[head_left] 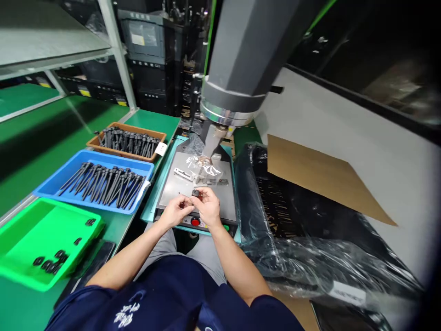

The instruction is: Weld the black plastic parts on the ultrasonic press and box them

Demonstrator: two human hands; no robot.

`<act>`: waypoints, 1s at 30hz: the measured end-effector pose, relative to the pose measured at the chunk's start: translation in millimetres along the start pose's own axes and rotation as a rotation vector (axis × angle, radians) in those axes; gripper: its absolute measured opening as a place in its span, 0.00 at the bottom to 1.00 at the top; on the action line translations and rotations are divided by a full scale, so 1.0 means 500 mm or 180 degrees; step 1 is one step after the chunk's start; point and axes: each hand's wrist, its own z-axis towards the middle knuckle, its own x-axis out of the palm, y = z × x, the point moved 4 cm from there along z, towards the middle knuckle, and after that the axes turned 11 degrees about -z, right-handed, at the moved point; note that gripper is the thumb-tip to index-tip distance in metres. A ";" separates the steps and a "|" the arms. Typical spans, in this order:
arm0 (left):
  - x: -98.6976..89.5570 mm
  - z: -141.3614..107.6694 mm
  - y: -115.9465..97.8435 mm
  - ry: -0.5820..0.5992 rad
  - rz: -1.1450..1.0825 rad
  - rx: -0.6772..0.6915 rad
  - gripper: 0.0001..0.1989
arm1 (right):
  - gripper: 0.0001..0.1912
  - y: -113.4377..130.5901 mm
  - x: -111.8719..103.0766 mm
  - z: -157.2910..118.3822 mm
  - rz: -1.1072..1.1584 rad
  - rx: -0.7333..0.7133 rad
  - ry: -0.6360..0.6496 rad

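Observation:
Both hands meet over the front of a grey machine plate. A small black part is pinched between the fingers and thumb of my right hand. Beside it, my left hand has its fingertips pressed together near the part; what they hold, if anything, is too small to name. Just beyond the fingers is the machine's head, with clear plastic film around its lower end. A red button sits below my hands on the machine's front edge.
On the left bench, a brown tray and a blue tray hold long black parts. A green tray holds several small black pieces. At right are a plastic-lined box and a cardboard sheet. A dark device lies near the bench edge.

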 end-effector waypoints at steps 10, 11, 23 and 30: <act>-0.278 -0.104 -0.138 -0.1493 0.1260 -0.0144 0.09 | 0.22 -0.033 -0.027 -0.027 0.0001 0.0408 0.0439; -0.322 -0.108 -0.152 -0.1660 0.1578 -0.0251 0.10 | 0.22 -0.037 -0.030 -0.032 -0.0002 0.0454 0.0485; -0.577 -0.035 -0.103 -0.1818 0.3113 -0.1397 0.09 | 0.17 -0.012 -0.114 -0.123 -0.0278 0.0665 0.0852; -0.566 -0.079 -0.127 -0.1911 0.3385 -0.1425 0.08 | 0.14 -0.028 -0.296 -0.251 -0.1187 0.1039 0.1743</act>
